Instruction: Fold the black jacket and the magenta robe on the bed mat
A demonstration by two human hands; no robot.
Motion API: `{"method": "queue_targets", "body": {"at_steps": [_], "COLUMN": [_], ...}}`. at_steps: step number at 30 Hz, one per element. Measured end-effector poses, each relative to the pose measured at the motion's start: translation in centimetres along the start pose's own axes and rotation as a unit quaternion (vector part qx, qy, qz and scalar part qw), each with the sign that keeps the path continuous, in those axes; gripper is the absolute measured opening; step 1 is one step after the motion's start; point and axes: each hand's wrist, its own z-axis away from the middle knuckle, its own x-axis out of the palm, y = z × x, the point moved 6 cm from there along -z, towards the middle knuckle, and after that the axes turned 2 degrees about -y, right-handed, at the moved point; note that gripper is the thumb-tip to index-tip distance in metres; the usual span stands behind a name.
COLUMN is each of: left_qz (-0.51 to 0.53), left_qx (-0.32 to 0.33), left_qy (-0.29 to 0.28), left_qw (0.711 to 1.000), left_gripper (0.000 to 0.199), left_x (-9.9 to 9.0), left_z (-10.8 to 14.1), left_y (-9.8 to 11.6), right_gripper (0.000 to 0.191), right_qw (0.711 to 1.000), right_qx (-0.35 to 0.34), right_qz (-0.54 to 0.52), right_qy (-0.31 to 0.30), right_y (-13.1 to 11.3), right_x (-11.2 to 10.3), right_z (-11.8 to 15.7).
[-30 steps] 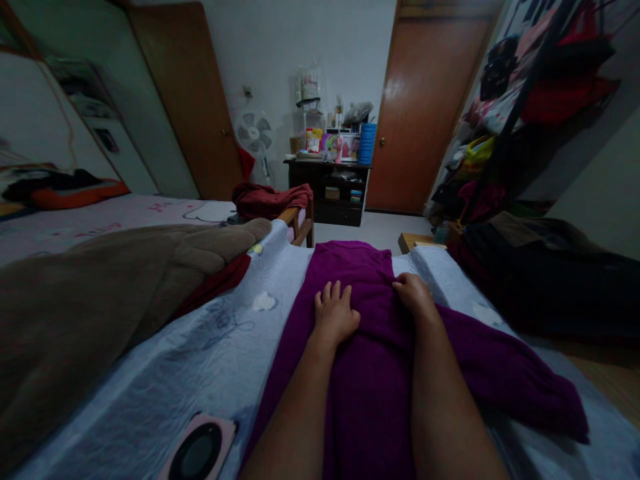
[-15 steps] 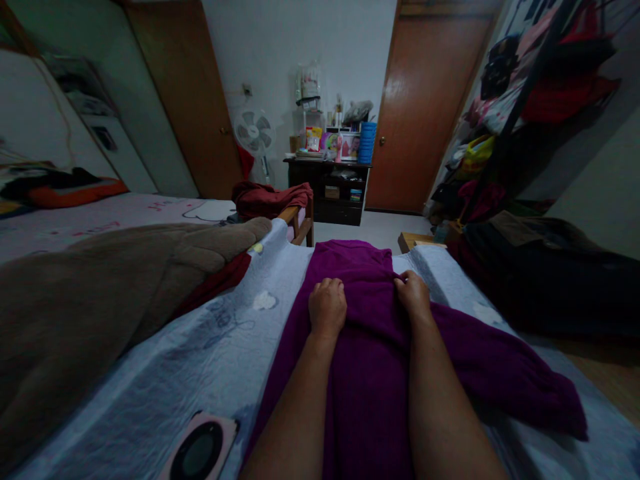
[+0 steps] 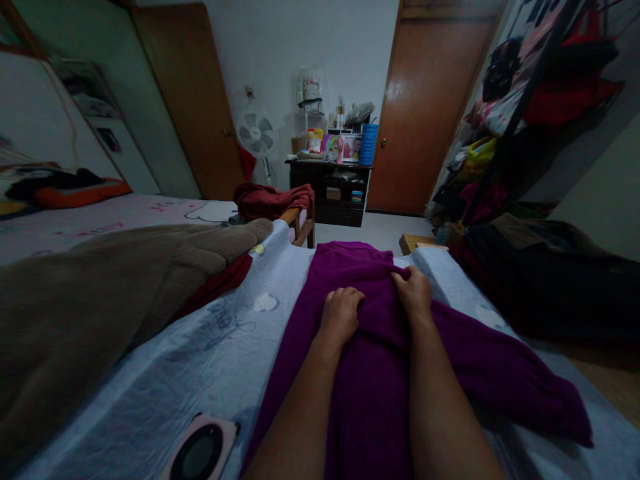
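Observation:
A purple long-sleeved garment lies spread on the blue-grey bedsheet, one sleeve reaching out to the lower right. My left hand rests on the middle of the garment, its fingers curled and close together; whether cloth is pinched under them is hidden. At the garment's right edge, near its far end, my right hand pinches the purple cloth between thumb and fingers.
A brown plush blanket covers the left side. Near the bottom left lies a pink device with a round black face. Dark clothes are heaped at right. Beyond stand a black cabinet and a fan.
My left hand has slid right and slightly nearer over the garment, toward my right hand. My right hand stays at the garment's edge. The view has shifted a little.

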Motion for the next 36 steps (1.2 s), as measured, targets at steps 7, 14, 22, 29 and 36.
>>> {"method": "queue_targets", "body": {"at_steps": [7,14,22,29,36], "left_qz": [0.006,0.101,0.031,-0.022,-0.065], "left_qx": [0.029,0.011,-0.116,-0.175,-0.136], "left_qy": [-0.061,-0.106,0.113,-0.026,-0.058], "left_qw": [0.998,0.989,0.986,0.984,0.987], "left_gripper": [0.029,0.024,0.027,0.039,0.037], "left_x": [0.5,0.4,-2.3,1.3,1.9], "left_z": [0.4,-0.1,-0.4,0.2,0.4], "left_y": [1.7,0.9,-1.9,-4.7,-4.0], "right_gripper": [0.050,0.036,0.063,0.069,0.055], "right_qw": [0.998,0.976,0.967,0.960,0.975], "right_qx": [0.031,-0.149,-0.073,-0.051,-0.163], "right_qz": [0.044,-0.089,0.089,0.105,0.067], "right_qy": [0.011,-0.131,-0.227,-0.254,-0.137], "right_y": [-0.8,-6.2,-5.2,-5.0,-7.8], "right_x": [-0.6,2.8,7.2,6.3,4.9], "right_z": [0.5,1.9,4.3,4.1,4.0]}}
